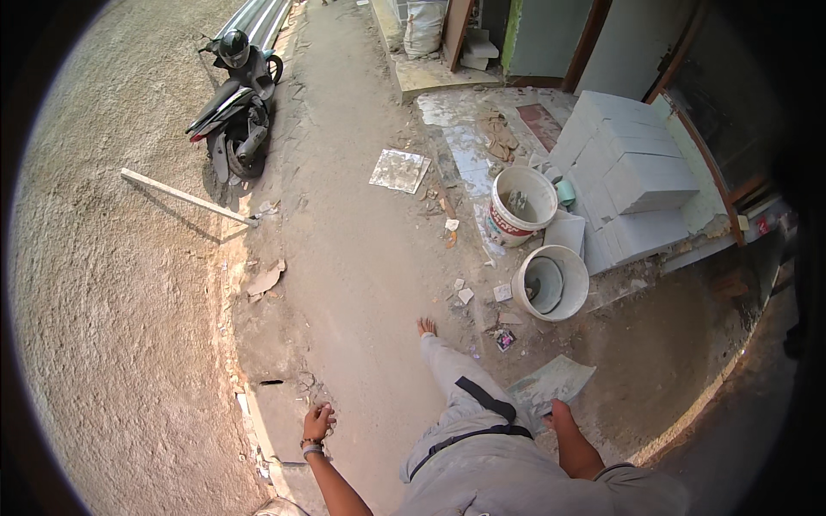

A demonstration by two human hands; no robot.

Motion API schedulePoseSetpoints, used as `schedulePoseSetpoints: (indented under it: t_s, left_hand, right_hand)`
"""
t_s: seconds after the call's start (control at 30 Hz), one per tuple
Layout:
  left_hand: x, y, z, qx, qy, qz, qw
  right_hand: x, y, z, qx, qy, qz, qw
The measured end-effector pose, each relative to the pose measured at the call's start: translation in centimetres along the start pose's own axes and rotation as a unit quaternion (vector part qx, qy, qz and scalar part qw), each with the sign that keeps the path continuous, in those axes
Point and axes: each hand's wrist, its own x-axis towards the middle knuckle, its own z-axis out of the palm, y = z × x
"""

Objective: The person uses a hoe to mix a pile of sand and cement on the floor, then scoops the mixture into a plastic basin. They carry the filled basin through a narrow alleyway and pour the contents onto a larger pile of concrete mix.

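My left hand point(319, 421), with bands around its wrist, hangs over the walkway by the wall's foot. Its fingers are loosely curled and apart, and nothing shows in them. On the other side, my right hand point(561, 415) is closed beside my hip, at the lower edge of a flat, stained grey-green sheet point(557, 379). Something dark shows at its fingers; whether they grip the sheet itself is hard to make out. Ahead of the sheet, a white bucket point(578, 308) with another container inside lies tilted. Beyond it stands a second white bucket point(508, 230) with a red marking.
A rough plastered surface point(120, 301) runs along the left, with a pale bar point(185, 196) jutting from it. Farther up is a parked motorbike point(237, 120) with a helmet. White blocks point(645, 172) are stacked at right. Tiles point(400, 170) and rubble lie about the concrete path point(344, 284).
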Motion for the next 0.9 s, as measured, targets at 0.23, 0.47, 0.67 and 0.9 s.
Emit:
schedulePoseSetpoints:
  t_s: [0.23,0.47,0.67,0.9]
  left_hand:
    - [-2.2,-8.7,3.0,-0.171,0.051,-0.457,0.872]
    - [12.2,1.7,4.3,-0.107,-0.012,-0.437,0.893]
    - [29.7,13.6,-0.3,-0.068,-0.041,-0.421,0.903]
    - [54.9,32.7,-13.8,0.055,0.032,-0.268,0.961]
  right_hand:
    - [-0.8,-12.3,18.2,-0.073,-0.028,0.035,0.996]
    - [-1.0,-22.2,33.5,-0.165,-0.004,0.102,0.981]
    - [-0.9,-30.2,43.3,-0.157,-0.043,0.03,0.986]
    - [-1.4,-41.8,59.4,-0.236,0.087,-0.13,0.959]
